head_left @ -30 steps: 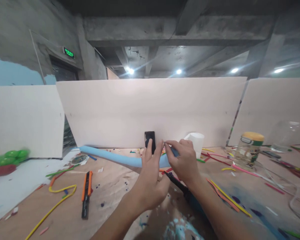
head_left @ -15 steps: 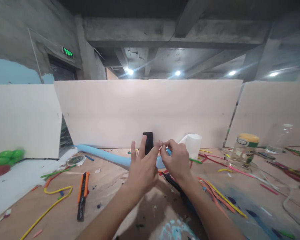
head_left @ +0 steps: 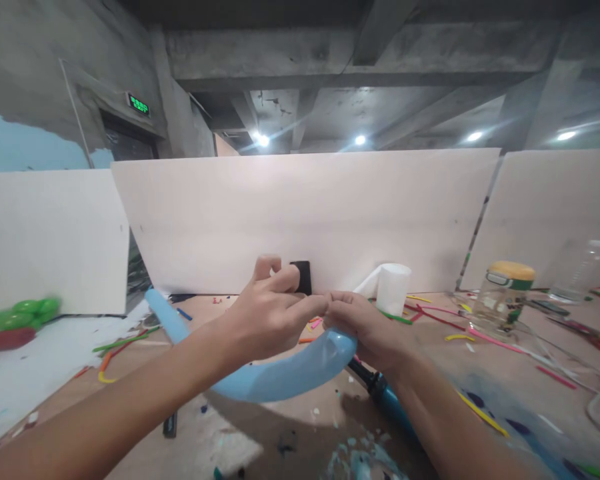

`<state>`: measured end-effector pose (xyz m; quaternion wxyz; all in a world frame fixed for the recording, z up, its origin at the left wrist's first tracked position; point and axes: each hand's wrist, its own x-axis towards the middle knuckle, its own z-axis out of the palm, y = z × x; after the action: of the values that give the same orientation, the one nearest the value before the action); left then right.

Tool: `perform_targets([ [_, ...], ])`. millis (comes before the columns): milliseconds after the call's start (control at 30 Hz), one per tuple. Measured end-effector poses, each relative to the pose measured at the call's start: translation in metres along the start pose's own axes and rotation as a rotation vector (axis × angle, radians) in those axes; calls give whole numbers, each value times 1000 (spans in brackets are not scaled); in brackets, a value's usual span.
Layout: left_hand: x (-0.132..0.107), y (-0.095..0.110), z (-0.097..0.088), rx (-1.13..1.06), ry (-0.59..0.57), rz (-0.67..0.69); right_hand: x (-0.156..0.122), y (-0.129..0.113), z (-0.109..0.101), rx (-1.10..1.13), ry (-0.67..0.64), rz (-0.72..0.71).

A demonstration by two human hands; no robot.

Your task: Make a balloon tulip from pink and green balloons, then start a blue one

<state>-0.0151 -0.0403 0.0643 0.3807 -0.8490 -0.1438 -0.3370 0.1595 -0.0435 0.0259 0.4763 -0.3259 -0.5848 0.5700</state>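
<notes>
A long, inflated light blue balloon (head_left: 285,381) curves below my hands, its far end reaching back left behind my left forearm. My right hand (head_left: 367,327) is closed near the balloon's right end, thumb and fingers pinched together. Against those fingertips press the thumb and index finger of my left hand (head_left: 267,317), also closed; its other fingers are curled. The balloon's neck between the fingertips is mostly hidden. Under my right forearm lies a hand pump (head_left: 380,393) with a black tip and blue body.
A black phone-like object (head_left: 303,277) leans on the white board (head_left: 300,207) behind a white paper roll (head_left: 393,290). Rightward stand a yellow-lidded jar (head_left: 503,300) and a clear bottle (head_left: 583,273). Uninflated balloons litter the table; green balloons (head_left: 30,310) sit at left.
The blue balloon's right end has come nearer and lower, bending into a curve. My left hand has turned, its raised fingers now curled. My left forearm now covers most of the orange-and-black cutter.
</notes>
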Motion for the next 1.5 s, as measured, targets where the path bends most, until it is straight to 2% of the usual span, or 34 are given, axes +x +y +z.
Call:
perform_targets([
  [67, -2, 4, -3, -10, 57, 3, -1, 0, 0, 127, -93, 23],
  [233, -4, 5, 3, -43, 67, -57, 3, 10, -3, 321, -264, 101],
  [400, -7, 5, 9, -109, -120, -67, 9, 24, -4, 408, -291, 182],
  [567, -5, 4, 11, -221, -143, -200, 14, 29, -5, 497, -365, 203],
  [667, -3, 0, 12, -427, -225, -298, 15, 34, -4, 481, -377, 204],
  [767, -5, -1, 12, -634, -266, -437, 16, 39, -1, 427, -322, 157],
  [900, -12, 10, 12, -648, -174, -598, 15, 37, 2, 350, -240, 52],
  [1033, -17, 27, 13, -504, -21, -664, 8, 28, 2, 112, -133, -70],
  [1133, -19, 36, 10, -508, 80, -712, 2, 23, 2, -50, -98, -197],
  [1267, -21, 41, 7, -628, 119, -763, -2, 22, 0, -111, -77, -309],
  [1400, -24, 40, 11, -769, 171, -905, -5, 22, 0, -90, -122, -332],
  [1500, -25, 38, 11, -791, 172, -912, -7, 22, 1, -136, -128, -355],
])
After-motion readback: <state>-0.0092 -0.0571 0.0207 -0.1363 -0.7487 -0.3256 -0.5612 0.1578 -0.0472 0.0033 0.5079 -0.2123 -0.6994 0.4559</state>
